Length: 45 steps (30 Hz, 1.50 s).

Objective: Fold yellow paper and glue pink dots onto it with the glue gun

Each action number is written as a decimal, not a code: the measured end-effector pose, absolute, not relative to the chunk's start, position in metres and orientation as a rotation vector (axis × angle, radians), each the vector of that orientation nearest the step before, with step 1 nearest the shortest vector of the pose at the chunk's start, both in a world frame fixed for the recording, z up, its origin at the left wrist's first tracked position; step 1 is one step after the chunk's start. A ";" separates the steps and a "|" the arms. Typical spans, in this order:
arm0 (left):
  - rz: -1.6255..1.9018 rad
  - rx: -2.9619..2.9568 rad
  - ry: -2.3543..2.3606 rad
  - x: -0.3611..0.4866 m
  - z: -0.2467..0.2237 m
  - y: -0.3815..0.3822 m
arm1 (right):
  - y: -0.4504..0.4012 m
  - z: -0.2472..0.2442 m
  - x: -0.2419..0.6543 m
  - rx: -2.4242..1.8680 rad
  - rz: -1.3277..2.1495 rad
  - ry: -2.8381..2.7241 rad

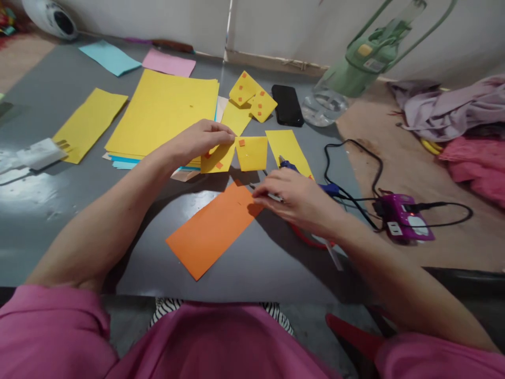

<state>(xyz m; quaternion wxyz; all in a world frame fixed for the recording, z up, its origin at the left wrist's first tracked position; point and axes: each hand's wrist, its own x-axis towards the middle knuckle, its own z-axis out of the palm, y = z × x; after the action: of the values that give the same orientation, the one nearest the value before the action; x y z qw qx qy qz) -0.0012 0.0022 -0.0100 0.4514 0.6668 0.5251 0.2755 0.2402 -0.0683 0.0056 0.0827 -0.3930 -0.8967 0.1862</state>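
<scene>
My left hand (pixel 205 138) is closed, its fingertips at the top edge of a yellow card (pixel 223 158) with small orange squares on it. Joined or close beside it is a yellow card with one orange square (pixel 252 153). My right hand (pixel 290 196) is bent with fingers together above the corner of an orange paper strip (pixel 213 231); what the fingers hold is hidden. A blue glue gun (pixel 289 165) lies behind that hand, on or by a yellow strip (pixel 290 147). Under the right wrist a red handle (pixel 310 241) partly shows.
A yellow paper stack (pixel 169 113) lies at left centre. Dotted yellow pieces (pixel 244 89) and a black phone (pixel 287 104) are behind the hands. A green-topped water bottle (pixel 331 95) stands back right. A cable runs to a purple power strip (pixel 406 218). A white charger (pixel 41 152) sits left.
</scene>
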 end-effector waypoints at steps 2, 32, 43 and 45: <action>0.681 1.645 1.295 -0.001 -0.010 0.002 | -0.071 -0.007 0.224 -1.161 0.568 -2.714; 0.668 1.632 1.280 0.001 -0.008 0.002 | -0.071 -0.001 0.225 -1.468 0.703 -2.645; 0.663 1.619 1.292 0.003 -0.006 -0.001 | -0.073 -0.003 0.213 -1.534 0.744 -2.716; 0.667 1.621 1.276 0.002 -0.006 -0.001 | -0.072 -0.002 0.216 -1.528 0.774 -2.678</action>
<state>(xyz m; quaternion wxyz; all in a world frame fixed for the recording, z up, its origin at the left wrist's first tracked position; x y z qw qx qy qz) 0.0024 -0.0005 -0.0064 0.4678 0.6607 0.5203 0.2718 0.2164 -0.0719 -0.0019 -0.0186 -0.4807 -0.8422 0.2434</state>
